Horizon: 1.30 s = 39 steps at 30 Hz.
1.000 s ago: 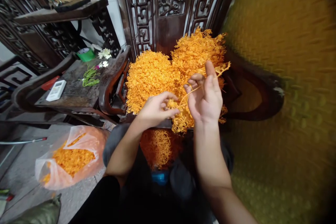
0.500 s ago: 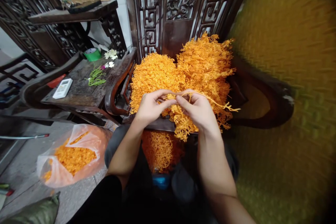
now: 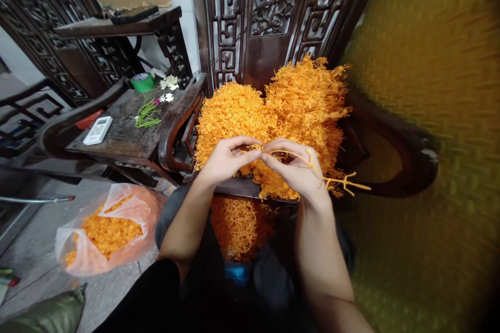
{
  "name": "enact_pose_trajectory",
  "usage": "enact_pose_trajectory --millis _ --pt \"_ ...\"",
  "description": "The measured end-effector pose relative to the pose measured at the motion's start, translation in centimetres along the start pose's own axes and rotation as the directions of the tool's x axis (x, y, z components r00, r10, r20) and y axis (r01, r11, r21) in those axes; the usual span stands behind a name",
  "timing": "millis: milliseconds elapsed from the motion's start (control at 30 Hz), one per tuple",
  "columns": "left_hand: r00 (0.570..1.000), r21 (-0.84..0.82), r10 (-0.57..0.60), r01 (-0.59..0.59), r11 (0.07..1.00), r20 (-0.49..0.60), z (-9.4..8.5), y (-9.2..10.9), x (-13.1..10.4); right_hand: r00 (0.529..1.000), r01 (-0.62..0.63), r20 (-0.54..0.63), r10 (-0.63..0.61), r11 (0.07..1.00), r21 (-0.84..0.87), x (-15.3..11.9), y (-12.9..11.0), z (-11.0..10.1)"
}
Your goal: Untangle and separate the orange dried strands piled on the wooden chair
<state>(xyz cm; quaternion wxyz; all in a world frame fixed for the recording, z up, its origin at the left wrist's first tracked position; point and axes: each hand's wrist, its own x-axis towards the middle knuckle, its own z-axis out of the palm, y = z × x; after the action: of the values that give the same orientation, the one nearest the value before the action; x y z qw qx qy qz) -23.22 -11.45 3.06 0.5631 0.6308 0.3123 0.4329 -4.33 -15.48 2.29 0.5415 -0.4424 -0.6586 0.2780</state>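
Note:
My left hand [image 3: 226, 160] and my right hand [image 3: 299, 164] meet at the fingertips, both pinched. Between them is a thin orange plastic branched stem [image 3: 347, 182]; it arches over my right hand, and its forked end sticks out to the right. A bit of orange shows between my left thumb and fingers too; the exact join is hidden. Just behind the hands rise two big orange bundles of such stems, a left bundle [image 3: 232, 114] and a taller right bundle [image 3: 308, 99], resting on a dark wooden chair [image 3: 240, 187].
To the left, a wooden side table [image 3: 125, 138] holds a white remote [image 3: 98, 130], green tape [image 3: 142, 82] and green stems [image 3: 148, 114]. A plastic bag [image 3: 150, 218] of orange pieces lies on the floor. More orange stems [image 3: 238, 223] sit low between my knees. A woven mat [image 3: 429, 88] stands right.
The orange stem's forked end has swung down and further right, now draping over my right hand. My fingertips have drawn together. The view has shifted slightly.

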Motion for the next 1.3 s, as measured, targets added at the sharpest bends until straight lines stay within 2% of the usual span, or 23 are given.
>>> enact_pose_trajectory --millis 167,267,367,433,567,833,900,1000,1033,1067,1100,1133,1167,1233,1300 --pt "0.982 0.028 0.119 -0.116 0.993 -0.147 0.1 -0.3 0.2 1.0 -0.007 0.029 0.01 0.994 -0.112 -0.2 -0.2 0.1" --pt "0.937 0.1 0.212 -0.192 0.976 -0.276 0.5 -0.5 0.2 0.998 -0.055 0.028 0.061 0.985 -0.163 -0.2 -0.7 0.2" --pt "0.89 0.178 0.272 -0.22 0.959 -0.365 1.0 -1.2 0.5 0.99 -0.138 -0.008 0.138 0.981 -0.139 0.2 -1.0 0.3" --pt "0.884 0.178 0.254 -0.197 0.964 -0.392 1.0 -1.8 1.0 0.98 -0.197 -0.001 0.198 0.976 -0.092 0.5 -0.7 0.3" --pt "0.906 0.143 0.154 -0.105 0.984 -0.393 0.7 -3.1 2.1 0.956 -0.289 0.061 0.286 0.957 0.037 1.1 0.7 0.2" --pt "0.882 0.244 0.212 -0.116 0.963 -0.42 1.6 -4.5 2.9 0.927 -0.376 0.07 0.369 0.913 0.157 1.2 1.3 0.2" --pt "0.847 0.237 0.212 -0.106 0.966 -0.487 0.9 -5.0 3.5 0.92 -0.393 0.101 0.38 0.9 0.189 0.8 1.1 -0.2" --pt "0.716 0.179 0.169 -0.063 0.982 -0.677 -0.9 -5.8 4.3 0.912 -0.407 0.146 0.383 0.887 0.216 0.3 1.3 -1.4" --pt "0.711 0.124 0.123 -0.05 0.991 -0.692 -1.3 -5.9 4.5 0.912 -0.41 0.123 0.391 0.877 0.251 0.2 1.4 -1.7" --pt "0.766 0.047 0.053 -0.031 0.998 -0.641 -1.4 -5.9 4.5 0.912 -0.406 0.078 0.402 0.862 0.303 0.3 1.6 -2.0" --pt "0.847 -0.04 -0.023 0.002 0.999 -0.532 -1.4 -5.8 4.3 0.91 -0.392 0.017 0.415 0.845 0.363 0.5 1.9 -2.1" --pt "0.918 -0.122 -0.091 0.047 0.991 -0.385 -1.2 -5.5 4.1 0.906 -0.373 -0.03 0.423 0.829 0.416 0.7 2.1 -2.1" --pt "0.962 -0.185 -0.144 0.102 0.978 -0.233 -0.9 -5.1 3.7 0.903 -0.353 -0.063 0.425 0.817 0.456 0.9 2.3 -2.0" --pt "0.982 -0.237 -0.187 0.176 0.955 -0.021 -0.2 -4.0 2.8 0.905 -0.328 -0.084 0.416 0.811 0.484 1.3 2.6 -1.6" --pt "0.982 -0.224 -0.178 0.189 0.956 0.066 0.1 -2.6 1.9 0.913 -0.317 -0.083 0.399 0.823 0.471 1.4 2.8 -1.2"
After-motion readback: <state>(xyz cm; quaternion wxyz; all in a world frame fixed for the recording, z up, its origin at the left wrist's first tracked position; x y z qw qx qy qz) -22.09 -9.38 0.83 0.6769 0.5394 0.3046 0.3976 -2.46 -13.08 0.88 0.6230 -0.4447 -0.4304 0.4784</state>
